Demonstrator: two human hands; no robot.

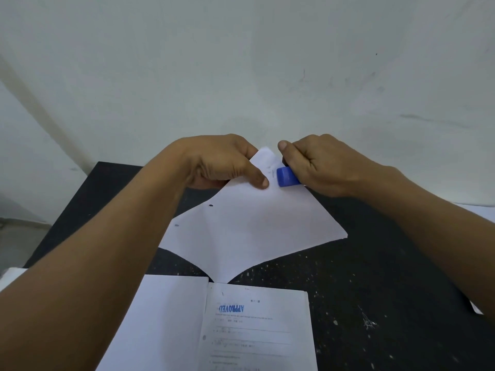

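Note:
A set of white paper sheets [251, 226] is lifted off the black table, hanging down from its top corner. My left hand [222, 162] pinches that corner between thumb and fingers. My right hand [318, 164] grips a small blue stapler [286, 177] whose front end sits over the same corner, just right of my left thumb. Two dark punch holes show near the sheets' left edge.
A black speckled table [375, 290] stands against a white wall. On its near edge lie a blank white sheet [160, 322] and a printed form stamped APPROVED [257, 330]. More white paper edges show at the far right [476, 210] and far left [10, 277].

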